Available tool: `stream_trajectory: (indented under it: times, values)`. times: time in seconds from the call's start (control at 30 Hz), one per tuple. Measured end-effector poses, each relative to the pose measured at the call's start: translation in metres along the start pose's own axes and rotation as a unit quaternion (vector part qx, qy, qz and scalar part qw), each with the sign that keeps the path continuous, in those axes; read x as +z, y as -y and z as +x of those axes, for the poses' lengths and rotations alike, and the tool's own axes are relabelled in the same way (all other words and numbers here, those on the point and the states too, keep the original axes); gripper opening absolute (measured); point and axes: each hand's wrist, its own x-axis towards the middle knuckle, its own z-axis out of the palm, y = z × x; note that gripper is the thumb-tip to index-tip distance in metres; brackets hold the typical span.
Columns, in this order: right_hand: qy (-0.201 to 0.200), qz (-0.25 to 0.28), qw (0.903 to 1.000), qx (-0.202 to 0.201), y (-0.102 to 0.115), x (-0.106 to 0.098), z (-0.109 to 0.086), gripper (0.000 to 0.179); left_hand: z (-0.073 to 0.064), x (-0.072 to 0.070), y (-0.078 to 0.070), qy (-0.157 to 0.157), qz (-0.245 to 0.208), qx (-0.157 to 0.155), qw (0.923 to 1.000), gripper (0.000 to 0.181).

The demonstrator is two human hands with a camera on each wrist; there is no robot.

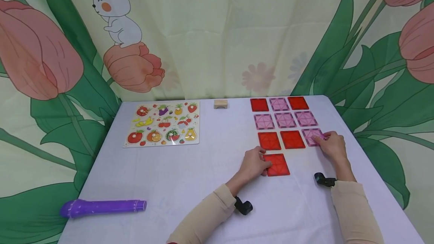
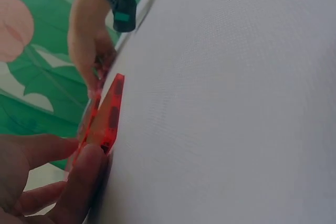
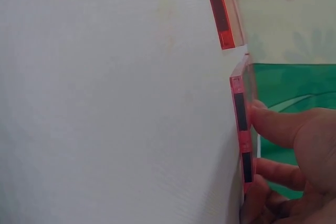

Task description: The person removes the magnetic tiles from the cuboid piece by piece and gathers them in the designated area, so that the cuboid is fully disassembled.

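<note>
My left hand (image 1: pixel 252 164) pinches the left edge of a red square magnetic tile (image 1: pixel 279 165), the nearest tile to me. In the left wrist view, thumb and fingers meet at a corner of that tile (image 2: pixel 113 114), which lies almost flat on the cloth. My right hand (image 1: pixel 333 148) holds a pink magnetic tile (image 1: pixel 309 133) by its right side, at the right end of the third row. The right wrist view has the thumb on this tile's top (image 3: pixel 241 111) and fingers at its edge, with a red tile (image 3: pixel 219 17) apart from it.
Further back lie rows of tiles, among them a red one (image 1: pixel 259 105) and a pink one (image 1: pixel 285 120). A small wooden block (image 1: pixel 220 104) sits at the back edge. On the left are a fruit puzzle board (image 1: pixel 157 138) and a purple wand-shaped object (image 1: pixel 103 207).
</note>
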Motion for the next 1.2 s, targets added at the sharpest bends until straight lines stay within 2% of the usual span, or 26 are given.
stream_trajectory:
  times: [0.13,0.3,0.5,0.67,0.8,0.97,1.1,1.2]
  values:
    - [0.013,-0.001,0.9998,0.018,0.007,-0.004,-0.002,0.085,-0.001,-0.010,0.003,-0.006,-0.004,0.004,1.0000,0.041]
    - [-0.005,-0.008,0.9995,0.029,0.028,-0.005,-0.008,0.090,-0.001,-0.032,0.008,-0.043,0.025,0.010,0.9987,0.035]
    - [-0.038,-0.003,0.9992,-0.013,0.061,0.002,-0.022,0.090,0.002,-0.063,0.011,-0.114,0.075,0.014,0.9905,0.036]
    - [-0.062,0.014,0.9950,-0.077,0.087,0.009,-0.037,0.083,0.000,-0.092,0.012,-0.161,0.101,-0.005,0.9818,0.039]
    - [-0.082,0.016,0.9889,-0.123,0.103,0.013,-0.049,0.076,-0.004,-0.115,0.014,-0.196,0.138,-0.010,0.9708,0.039]
    - [-0.094,0.012,0.9816,-0.166,0.120,0.019,-0.065,0.070,-0.012,-0.143,0.015,-0.240,0.210,0.012,0.9477,0.041]
    - [-0.099,0.003,0.9727,-0.210,0.133,0.027,-0.079,0.067,-0.021,-0.164,0.016,-0.254,0.262,0.026,0.9306,0.048]
    - [-0.115,-0.008,0.9584,-0.261,0.142,0.036,-0.087,0.062,-0.029,-0.178,0.015,-0.256,0.296,0.030,0.9198,0.055]
